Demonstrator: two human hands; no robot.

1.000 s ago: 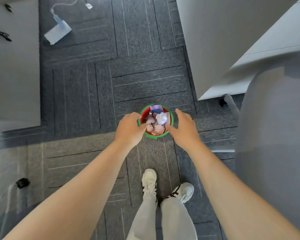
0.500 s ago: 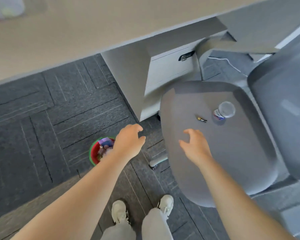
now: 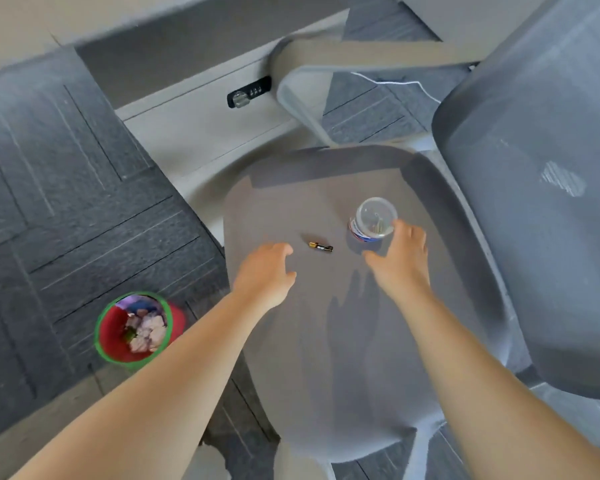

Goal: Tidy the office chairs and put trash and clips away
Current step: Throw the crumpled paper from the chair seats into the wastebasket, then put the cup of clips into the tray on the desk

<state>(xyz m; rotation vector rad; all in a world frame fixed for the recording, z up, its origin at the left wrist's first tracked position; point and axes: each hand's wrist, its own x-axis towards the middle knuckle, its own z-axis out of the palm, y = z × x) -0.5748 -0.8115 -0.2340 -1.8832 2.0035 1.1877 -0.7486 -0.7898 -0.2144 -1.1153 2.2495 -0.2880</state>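
Note:
A grey office chair seat point(image 3: 343, 341) fills the middle of the view. On it lie a small battery point(image 3: 321, 247) and a clear round clip container point(image 3: 373, 221) with clips inside. My left hand point(image 3: 264, 275) hovers over the seat just left of the battery, fingers apart and empty. My right hand point(image 3: 399, 261) is open beside the container, its fingertips at the container's right edge. A red trash bin with a green rim point(image 3: 136, 329), holding crumpled paper, stands on the carpet to the left of the chair.
The chair's backrest point(image 3: 541, 185) rises at the right, and its armrest point(image 3: 343, 60) crosses the top. A white drawer cabinet with a combination lock point(image 3: 248, 93) sits under the desk point(image 3: 21, 22) behind the seat. Dark grey carpet tiles point(image 3: 66, 185) cover the floor.
Both hands left the trash bin and moved right over the chair seat. My view swung from the bin to the chair; the right hand now reaches the clip container.

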